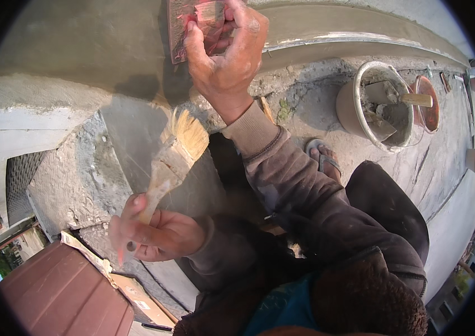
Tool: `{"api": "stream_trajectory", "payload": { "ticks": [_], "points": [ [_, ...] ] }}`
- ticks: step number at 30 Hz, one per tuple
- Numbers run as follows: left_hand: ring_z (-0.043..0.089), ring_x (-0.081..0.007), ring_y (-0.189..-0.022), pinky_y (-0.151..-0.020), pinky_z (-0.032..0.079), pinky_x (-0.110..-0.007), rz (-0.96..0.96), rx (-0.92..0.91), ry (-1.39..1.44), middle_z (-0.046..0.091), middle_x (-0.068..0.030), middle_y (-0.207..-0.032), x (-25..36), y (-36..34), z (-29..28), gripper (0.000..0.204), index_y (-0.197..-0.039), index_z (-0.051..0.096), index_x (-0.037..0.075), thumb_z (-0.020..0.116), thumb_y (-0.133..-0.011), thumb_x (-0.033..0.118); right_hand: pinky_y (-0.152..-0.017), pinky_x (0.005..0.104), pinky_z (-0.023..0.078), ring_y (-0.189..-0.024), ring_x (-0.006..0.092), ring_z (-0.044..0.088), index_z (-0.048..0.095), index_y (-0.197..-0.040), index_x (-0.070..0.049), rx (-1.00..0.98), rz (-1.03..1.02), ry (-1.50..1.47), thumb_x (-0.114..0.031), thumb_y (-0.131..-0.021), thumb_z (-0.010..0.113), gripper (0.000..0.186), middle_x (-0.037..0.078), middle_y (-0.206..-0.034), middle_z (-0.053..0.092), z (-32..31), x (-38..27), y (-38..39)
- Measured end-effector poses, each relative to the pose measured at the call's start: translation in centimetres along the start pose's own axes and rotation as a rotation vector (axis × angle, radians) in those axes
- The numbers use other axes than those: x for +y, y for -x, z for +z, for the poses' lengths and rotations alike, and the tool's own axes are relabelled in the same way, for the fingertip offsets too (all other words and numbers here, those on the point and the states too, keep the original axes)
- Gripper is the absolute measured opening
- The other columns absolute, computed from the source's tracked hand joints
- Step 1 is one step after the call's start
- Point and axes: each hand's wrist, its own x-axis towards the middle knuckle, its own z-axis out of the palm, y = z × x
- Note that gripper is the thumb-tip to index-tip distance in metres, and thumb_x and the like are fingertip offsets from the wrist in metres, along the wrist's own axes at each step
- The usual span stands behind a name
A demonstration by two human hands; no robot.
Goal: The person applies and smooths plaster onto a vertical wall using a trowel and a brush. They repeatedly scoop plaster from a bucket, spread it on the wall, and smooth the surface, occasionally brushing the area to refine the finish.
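Observation:
My left hand (165, 234) is closed around the handle of a wide paintbrush (171, 162), its pale bristles pointing up and splayed. At the top, my right hand (231, 59) grips a red, worn plastering float (179, 31) by its handle. The float lies against a smooth grey plastered surface (89, 47), which looks damp. The brush is below the float, apart from that surface. Both forearms wear brown sleeves dusted with plaster.
To the right stands a mortar-caked bucket (346, 106) holding grey mortar and a wooden-handled tool (416, 99). Behind it is a reddish container (431, 106). My foot in a flip-flop (327, 159) rests on rough concrete. Brown roofing panels (61, 291) lie lower left.

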Motion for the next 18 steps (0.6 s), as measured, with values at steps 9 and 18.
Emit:
{"api": "stream_trajectory", "payload": {
  "ticks": [9, 18],
  "points": [
    [0.062, -0.0169, -0.083, -0.074, 0.049, -0.022, 0.022, 0.081, 0.083, 0.061, -0.0097, -0.08, 0.0, -0.6, 1.4, 0.05, -0.081, 0.063, -0.005, 0.043, -0.11, 0.03, -0.066, 0.0382, 0.055, -0.088, 0.032, 0.063, 0.055, -0.133, -0.001, -0.261, 0.193, 0.123, -0.009, -0.082, 0.074, 0.055, 0.019, -0.112, 0.052, -1.7, 2.7, 10.5],
    [0.062, -0.016, -0.094, -0.074, 0.049, -0.022, -0.038, 0.049, 0.038, 0.064, -0.0159, -0.095, -0.6, -0.4, 0.0, 0.048, -0.116, 0.05, -0.012, 0.057, -0.103, 0.034, -0.064, 0.0374, 0.055, -0.086, 0.0272, 0.064, 0.062, -0.126, -0.006, -0.124, 0.002, 0.184, -0.005, -0.081, 0.074, 0.047, 0.014, -0.115, 0.053, -0.7, 1.9, 4.9]
  ]
}}
